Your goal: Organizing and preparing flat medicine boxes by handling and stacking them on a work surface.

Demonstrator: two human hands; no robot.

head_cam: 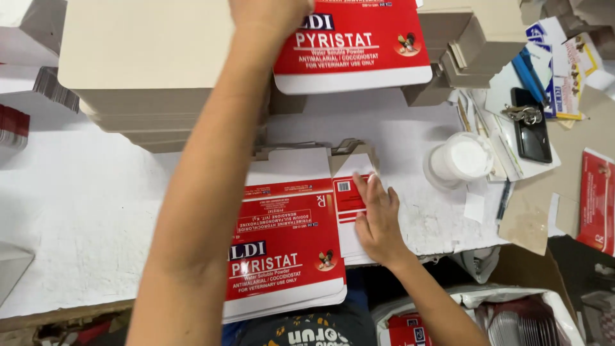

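Note:
My left hand (269,14) is raised at the top of the view, gripping a flat red and white carton blank (359,48) by its upper left part. My right hand (378,218) lies flat, fingers apart, on the side flap of a stack of red and white carton blanks (288,250) lying unfolded on the white table (83,205) in front of me. The stack overhangs the table's near edge.
A tall pile of plain grey board sheets (141,57) fills the back left. More folded grey cartons (474,45) sit at the back right. A white tub (462,159), a black phone with keys (530,125), papers and a red carton (597,198) lie to the right.

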